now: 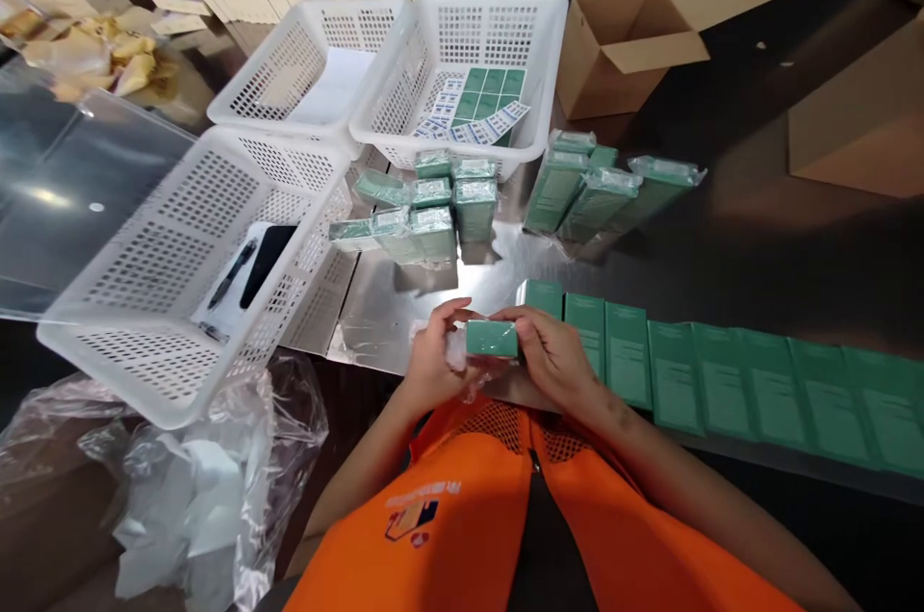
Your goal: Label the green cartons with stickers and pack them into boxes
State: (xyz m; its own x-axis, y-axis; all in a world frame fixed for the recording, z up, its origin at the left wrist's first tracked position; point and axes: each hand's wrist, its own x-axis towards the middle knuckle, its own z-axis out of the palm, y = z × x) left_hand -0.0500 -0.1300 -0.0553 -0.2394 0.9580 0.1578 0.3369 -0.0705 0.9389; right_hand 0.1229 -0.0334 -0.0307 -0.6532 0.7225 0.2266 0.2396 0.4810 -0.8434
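Between my hands, close to my chest at the table's front edge, is a small green box [492, 339] with clear plastic film [473, 381] hanging about its lower left. My left hand [438, 354] holds its left end, and some whitish wrap shows beside the fingers. On the right end, my right hand [552, 350] grips with thumb and fingers. To the right, a row of green boxes [729, 381] runs along the table edge. Ahead stand several film-wrapped green boxes [433, 232], with another wrapped group [584, 189] further right.
A white basket [180, 246] at left holds a pen and a dark flat object. Behind it are another basket [238, 107] with white paper and one [462, 39] with label strips and green cards. An open carton [613, 44] stands back right. A plastic-lined bin [188, 497] sits lower left.
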